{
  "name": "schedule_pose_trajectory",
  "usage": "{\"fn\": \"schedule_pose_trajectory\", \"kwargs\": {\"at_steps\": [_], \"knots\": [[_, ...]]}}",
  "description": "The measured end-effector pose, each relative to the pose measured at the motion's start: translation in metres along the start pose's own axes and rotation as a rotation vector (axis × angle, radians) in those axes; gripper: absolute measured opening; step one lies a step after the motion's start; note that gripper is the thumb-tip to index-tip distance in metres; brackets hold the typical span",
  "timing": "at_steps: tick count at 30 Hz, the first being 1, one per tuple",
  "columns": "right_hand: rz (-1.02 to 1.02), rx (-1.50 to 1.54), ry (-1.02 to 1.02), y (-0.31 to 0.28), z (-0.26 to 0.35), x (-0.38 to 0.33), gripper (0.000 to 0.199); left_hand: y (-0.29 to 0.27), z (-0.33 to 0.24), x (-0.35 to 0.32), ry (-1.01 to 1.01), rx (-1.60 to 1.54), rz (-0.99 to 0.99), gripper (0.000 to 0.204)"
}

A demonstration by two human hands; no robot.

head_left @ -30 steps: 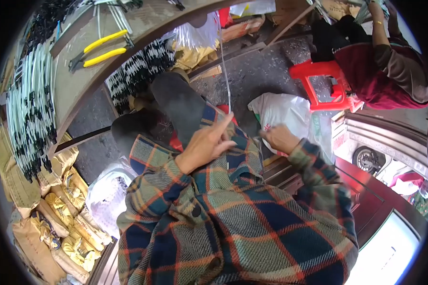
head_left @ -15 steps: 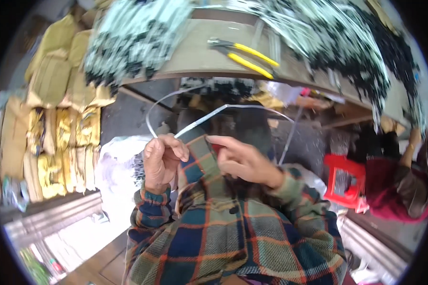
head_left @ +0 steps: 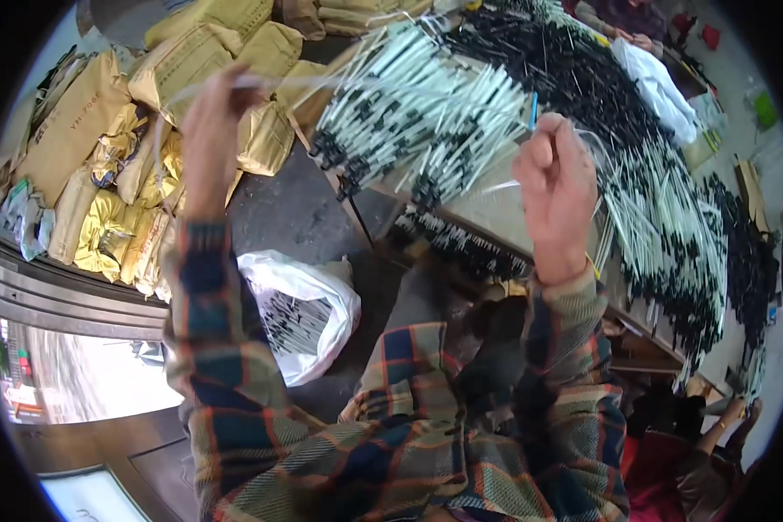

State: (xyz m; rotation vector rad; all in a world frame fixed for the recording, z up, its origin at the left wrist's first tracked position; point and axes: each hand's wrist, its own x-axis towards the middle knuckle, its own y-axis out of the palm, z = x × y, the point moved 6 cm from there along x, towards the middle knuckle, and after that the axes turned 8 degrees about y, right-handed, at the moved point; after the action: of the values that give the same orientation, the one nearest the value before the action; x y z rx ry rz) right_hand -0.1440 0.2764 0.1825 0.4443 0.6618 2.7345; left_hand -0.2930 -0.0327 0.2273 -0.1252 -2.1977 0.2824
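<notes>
My left hand (head_left: 210, 143) is raised at the upper left, smeared by motion, with its fingers closed on a thin white strap (head_left: 335, 82). The strap runs across to my right hand (head_left: 555, 191), which is raised and closed over the edge of the table. A short strap end shows beside the right hand's fingers, and a loop of it curves behind that hand. Another part hangs down beside the left hand. Beyond the strap, pale thin rods with black ends (head_left: 409, 109) lie in bundles on the table (head_left: 500, 217).
Tan paper sacks (head_left: 78, 122) are stacked at the left. A white bag (head_left: 344, 304) holding dark-tipped rods stands on the floor. More rods (head_left: 661, 217) and black pieces (head_left: 539, 61) cover the table's right side. Other people sit at the lower right and far right.
Both hands have risen and moved apart, drawing the strap out between them. The right hand's pointing finger has closed. The view has swung left, showing more sacks and the white bag.
</notes>
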Motion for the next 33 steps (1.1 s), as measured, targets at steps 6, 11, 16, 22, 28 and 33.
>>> {"fn": "schedule_pose_trajectory", "kwargs": {"at_steps": [6,11,16,22,28,33], "knots": [[-0.305,-0.601,0.103,-0.112,-0.073,0.047,0.03,0.12,0.143,0.031,-0.283,0.265,0.606,0.027],[-0.183,-0.955,0.329,-0.101,-0.114,0.068,0.028,0.117,0.158,0.011,0.047,0.258,0.482,0.028],[-0.007,-1.025,0.39,-0.068,-0.152,0.092,0.025,0.131,0.147,-0.024,0.168,0.039,0.514,0.017],[-0.028,-0.853,0.5,-0.093,-0.118,0.057,0.018,0.18,0.069,-0.038,-0.383,-0.171,0.608,0.026],[-0.087,-1.031,0.421,-0.103,-0.111,0.06,0.016,0.156,0.013,-0.013,0.224,0.696,0.536,0.018],[-0.037,-1.342,0.377,-0.104,-0.117,0.062,0.018,0.112,0.033,0.035,0.228,0.712,0.281,0.024]]}}
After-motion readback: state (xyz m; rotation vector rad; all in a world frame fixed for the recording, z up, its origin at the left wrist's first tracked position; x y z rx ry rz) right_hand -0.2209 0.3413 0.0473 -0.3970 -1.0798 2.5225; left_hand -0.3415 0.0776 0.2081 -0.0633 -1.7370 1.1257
